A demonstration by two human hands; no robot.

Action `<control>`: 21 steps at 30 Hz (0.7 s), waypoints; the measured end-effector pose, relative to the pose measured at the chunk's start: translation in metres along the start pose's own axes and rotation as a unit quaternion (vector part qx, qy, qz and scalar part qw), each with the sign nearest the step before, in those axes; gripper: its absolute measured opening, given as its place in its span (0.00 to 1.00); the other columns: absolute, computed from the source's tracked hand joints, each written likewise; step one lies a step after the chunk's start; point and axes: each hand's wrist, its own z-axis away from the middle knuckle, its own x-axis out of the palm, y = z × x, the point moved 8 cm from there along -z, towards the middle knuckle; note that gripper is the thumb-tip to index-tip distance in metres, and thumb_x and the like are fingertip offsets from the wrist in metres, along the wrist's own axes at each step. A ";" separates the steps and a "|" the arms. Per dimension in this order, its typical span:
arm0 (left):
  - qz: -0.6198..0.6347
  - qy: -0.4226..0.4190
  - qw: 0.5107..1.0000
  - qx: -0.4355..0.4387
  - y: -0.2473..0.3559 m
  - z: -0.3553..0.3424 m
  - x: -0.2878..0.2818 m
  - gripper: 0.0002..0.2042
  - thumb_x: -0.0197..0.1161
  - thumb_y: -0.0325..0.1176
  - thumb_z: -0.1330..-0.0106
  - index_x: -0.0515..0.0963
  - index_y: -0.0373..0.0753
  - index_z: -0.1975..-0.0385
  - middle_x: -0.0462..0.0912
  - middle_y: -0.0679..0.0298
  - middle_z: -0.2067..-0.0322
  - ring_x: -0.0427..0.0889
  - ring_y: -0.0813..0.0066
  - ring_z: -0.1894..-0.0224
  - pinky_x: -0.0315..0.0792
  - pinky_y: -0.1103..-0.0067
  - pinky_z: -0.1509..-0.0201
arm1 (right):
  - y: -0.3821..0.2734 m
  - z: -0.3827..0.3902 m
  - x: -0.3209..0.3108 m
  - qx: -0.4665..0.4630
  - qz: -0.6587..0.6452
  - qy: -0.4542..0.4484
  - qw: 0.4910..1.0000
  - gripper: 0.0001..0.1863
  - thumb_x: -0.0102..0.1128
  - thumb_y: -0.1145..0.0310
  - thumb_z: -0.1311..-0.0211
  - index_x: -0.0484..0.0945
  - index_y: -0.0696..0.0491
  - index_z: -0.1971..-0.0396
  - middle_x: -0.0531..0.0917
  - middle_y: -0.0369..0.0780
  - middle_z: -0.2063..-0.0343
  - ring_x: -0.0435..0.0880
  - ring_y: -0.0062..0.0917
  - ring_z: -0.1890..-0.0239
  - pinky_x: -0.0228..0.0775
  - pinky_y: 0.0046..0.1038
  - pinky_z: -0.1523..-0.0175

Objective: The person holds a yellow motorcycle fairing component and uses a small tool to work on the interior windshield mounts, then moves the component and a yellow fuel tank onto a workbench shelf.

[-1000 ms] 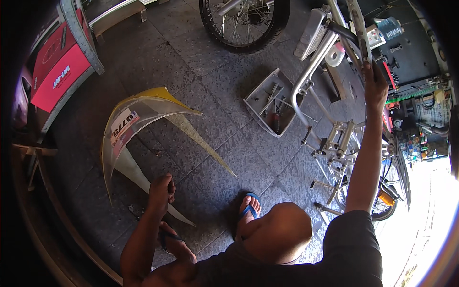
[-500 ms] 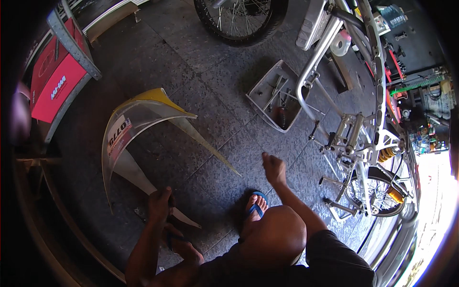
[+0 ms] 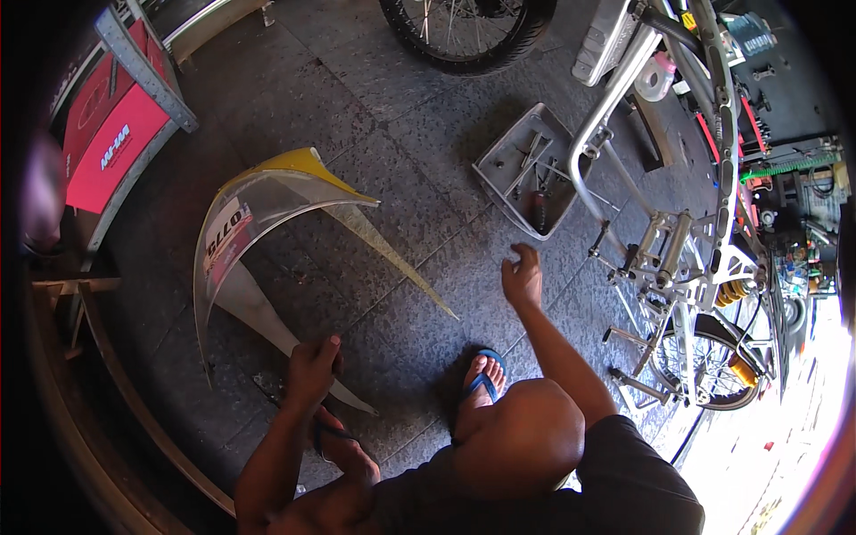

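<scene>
A yellow and white motorcycle fairing [image 3: 234, 234], curved with long pointed arms, is in front of me on the left. My left hand [image 3: 312, 367] is closed round its near arm, thumb up; the fingers' undersides are hidden. My right hand [image 3: 523, 276] is over the floor to the right, fingers loosely curled, with a gap between thumb and forefinger and nothing visible in it. Just beyond it lies a grey tray [image 3: 501, 198] with several metal tools [image 3: 533, 160] and a dark red-handled tool [image 3: 539, 207].
A stripped motorcycle frame [image 3: 727, 178] stands along the right, its spoked wheel [image 3: 700, 361] at the near end. Another wheel [image 3: 468, 36] is at the top. A red box [image 3: 116, 152] sits by a metal rack at left. Wooden beams [image 3: 143, 401] run at near left.
My right hand has moved up toward the tray, and its fingers have loosened from a tighter curl. My left hand remains on the fairing. The whole view has shifted slightly.
</scene>
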 end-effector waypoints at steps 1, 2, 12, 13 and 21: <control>-0.005 0.001 1.000 0.003 -0.001 0.002 -0.001 0.22 0.54 0.43 0.31 0.73 0.34 0.85 0.72 0.67 0.86 0.69 0.79 0.83 0.61 0.78 0.77 | -0.002 -0.012 0.002 -0.001 -0.002 -0.006 1.000 0.20 0.58 0.71 0.46 0.75 0.59 0.52 0.75 0.51 0.49 0.81 0.38 0.65 0.74 0.34 0.58; -0.004 0.007 1.000 -0.001 -0.004 0.002 -0.004 0.22 0.54 0.43 0.31 0.73 0.34 0.85 0.72 0.67 0.86 0.69 0.79 0.83 0.61 0.78 0.77 | -0.003 -0.024 0.004 0.011 0.013 -0.009 1.000 0.24 0.58 0.70 0.46 0.71 0.60 0.48 0.71 0.51 0.45 0.80 0.40 0.59 0.73 0.36 0.54; -0.006 0.007 1.000 0.001 -0.015 0.010 -0.009 0.22 0.55 0.43 0.32 0.73 0.34 0.85 0.72 0.66 0.86 0.71 0.79 0.81 0.64 0.78 0.74 | 0.015 -0.062 0.026 0.054 0.111 -0.036 0.992 0.37 0.58 0.65 0.45 0.59 0.60 0.36 0.63 0.52 0.37 0.65 0.46 0.36 0.61 0.38 0.34; -0.002 0.008 1.000 -0.002 -0.016 0.011 -0.010 0.21 0.55 0.42 0.32 0.73 0.34 0.85 0.72 0.66 0.86 0.71 0.79 0.81 0.65 0.78 0.74 | 0.009 -0.057 0.023 0.042 0.098 -0.007 0.994 0.37 0.59 0.64 0.46 0.59 0.60 0.36 0.64 0.53 0.37 0.65 0.46 0.36 0.60 0.38 0.34; -0.012 -0.009 1.000 0.006 -0.016 0.007 -0.006 0.20 0.55 0.41 0.32 0.73 0.34 0.84 0.72 0.66 0.86 0.70 0.80 0.80 0.64 0.79 0.74 | 0.003 -0.048 0.010 0.023 0.141 0.003 0.990 0.32 0.57 0.65 0.45 0.63 0.56 0.38 0.65 0.50 0.39 0.73 0.49 0.43 0.69 0.43 0.44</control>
